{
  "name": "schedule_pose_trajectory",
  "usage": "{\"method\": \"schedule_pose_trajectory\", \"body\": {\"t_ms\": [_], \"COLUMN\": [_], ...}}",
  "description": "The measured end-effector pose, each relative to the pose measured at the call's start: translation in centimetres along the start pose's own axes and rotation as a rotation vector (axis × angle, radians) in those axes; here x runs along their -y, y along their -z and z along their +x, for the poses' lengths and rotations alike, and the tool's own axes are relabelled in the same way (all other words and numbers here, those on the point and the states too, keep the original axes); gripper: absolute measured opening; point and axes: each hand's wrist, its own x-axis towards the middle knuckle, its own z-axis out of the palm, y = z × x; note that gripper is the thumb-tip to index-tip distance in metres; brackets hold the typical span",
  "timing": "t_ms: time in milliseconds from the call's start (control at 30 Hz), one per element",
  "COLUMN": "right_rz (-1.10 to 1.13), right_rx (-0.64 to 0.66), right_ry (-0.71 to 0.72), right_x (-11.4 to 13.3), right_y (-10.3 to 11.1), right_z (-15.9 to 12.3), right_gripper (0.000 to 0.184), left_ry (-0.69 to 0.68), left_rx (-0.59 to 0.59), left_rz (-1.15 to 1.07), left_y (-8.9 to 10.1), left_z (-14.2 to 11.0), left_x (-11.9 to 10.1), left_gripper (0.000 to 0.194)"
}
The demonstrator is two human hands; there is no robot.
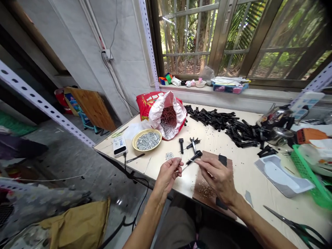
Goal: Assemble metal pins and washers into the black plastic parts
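My left hand (169, 174) is pinched shut above the table's near edge, its fingertips on something too small to make out. My right hand (217, 176) is closed on a thin metal pin or tool (188, 163) with a black plastic clip at its far end (197, 154). The two hands nearly meet over a brown board (207, 188). Just beyond them lie two more black clips (187, 143) and a small heap of tiny silver parts (169, 155).
A yellow dish of silver screws (147, 140), an open red-and-white bag of nails (166, 116), a white power bank (119, 146) and a long pile of black plastic parts (228, 124) lie on the table. A white tray (282, 176), green basket (311, 176) and scissors (298, 226) sit right.
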Motion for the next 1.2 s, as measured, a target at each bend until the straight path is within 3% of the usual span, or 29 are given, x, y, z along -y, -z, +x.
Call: {"method": "schedule_pose_trajectory", "body": {"t_ms": [133,333,567,800,933,1067,1200], "right_rz": [-0.054,-0.140,-0.301,-0.318,-0.333,-0.121,0.012], "right_rx": [0.016,0.031,0.039,0.034,0.111,0.207,0.179], "right_ry": [-0.029,-0.043,-0.011,-0.042,-0.128,-0.317,-0.418], "right_x": [0.9,0.3,0.6,0.2,-0.6,-1.3,-1.7], "right_y": [-0.2,0.2,0.3,1.0,1.3,1.5,1.6], "right_z": [0.7,-0.3,-0.6,-1.7,-3.0,-4.3,-5.0], "right_gripper": [0.020,0.020,0.017,0.016,0.019,0.020,0.014], "left_ry": [0.052,0.059,-0.096,0.051,-0.015,-0.172,-0.153], "left_rx": [0.075,0.100,0.037,0.138,0.134,0.109,0.140], "left_rz": [-0.129,-0.107,0.092,0.096,0.254,0.451,0.495], "left_y": [-2.3,-3.6,-4.2,-4.5,-5.1,-5.8,-6.3], "left_z": [-1.0,-1.4,-1.8,-1.0,-0.7,-0.9,-0.7], "left_x": [-0.1,-0.1,0.2,1.0,2.4,3.4,3.6], "left_gripper": [0.032,0.031,0.027,0.029,0.030,0.027,0.027]}}
